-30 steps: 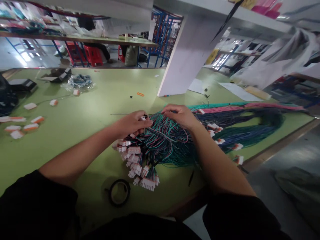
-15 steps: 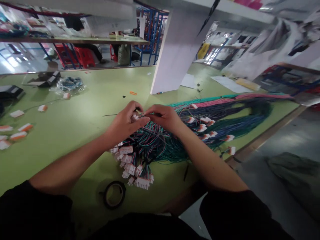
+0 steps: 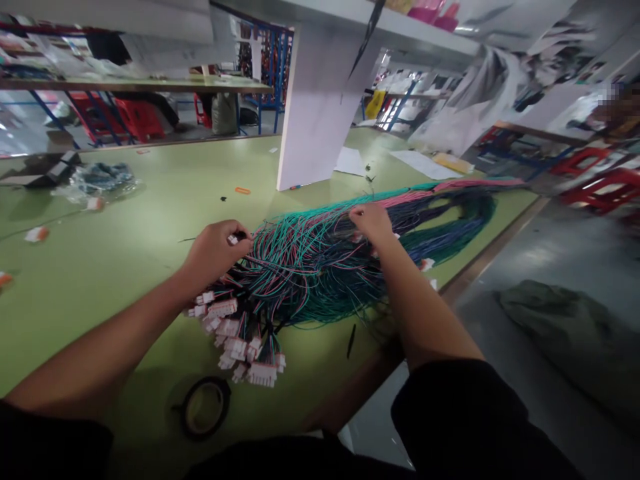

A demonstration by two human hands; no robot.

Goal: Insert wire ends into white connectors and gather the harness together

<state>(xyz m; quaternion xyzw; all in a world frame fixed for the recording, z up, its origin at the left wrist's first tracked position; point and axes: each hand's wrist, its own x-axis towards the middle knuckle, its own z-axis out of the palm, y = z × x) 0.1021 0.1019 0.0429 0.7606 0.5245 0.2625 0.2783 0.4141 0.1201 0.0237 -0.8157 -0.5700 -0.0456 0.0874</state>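
Observation:
My left hand [image 3: 213, 253] is closed around a small white connector [image 3: 233, 239], which shows between thumb and fingers at the left end of a wire bundle [image 3: 305, 247]. Green, pink and dark wires make up this bundle, lying along the table. Above its middle, my right hand [image 3: 374, 223] is closed in a pinch; whatever lies between its fingertips is too small to make out. A cluster of white connectors [image 3: 237, 343] with orange parts lies at the bundle's near left end. A few more connectors show beside my right wrist, partly covered by it.
A roll of black tape [image 3: 204, 408] lies near the front edge of the green table [image 3: 165, 193]. A white upright panel [image 3: 313, 113] stands behind the wires. Farther left are a bagged coil [image 3: 103, 179] and a loose connector [image 3: 37, 234]. A thin black tool [image 3: 351, 341] lies near the edge.
My hands were together at the connector; the right hand has moved away to the right along the wires. My left hand still holds its connector. The view has shifted to the right.

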